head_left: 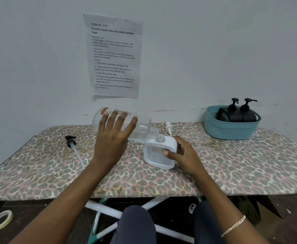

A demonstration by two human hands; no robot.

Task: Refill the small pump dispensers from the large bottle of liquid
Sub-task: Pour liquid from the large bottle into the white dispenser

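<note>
Now, left hand [111,140]: fingers wrapped over the large bottle [141,128], tipped, neck at the open mouth of the white dispenser [159,156].
Right hand [184,154]: thumb and fingers clasp the white dispenser, upright on the patterned board [232,166].
Basket [230,132]: two black dispensers [237,116].

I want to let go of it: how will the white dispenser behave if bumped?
The dispenser looks boxy and flat-sided, so it should not roll. Little liquid shows through its window, so it is probably light and easy to shove or tip on the padded-looking board. Its neck is open, so tipping would likely spill.
</note>
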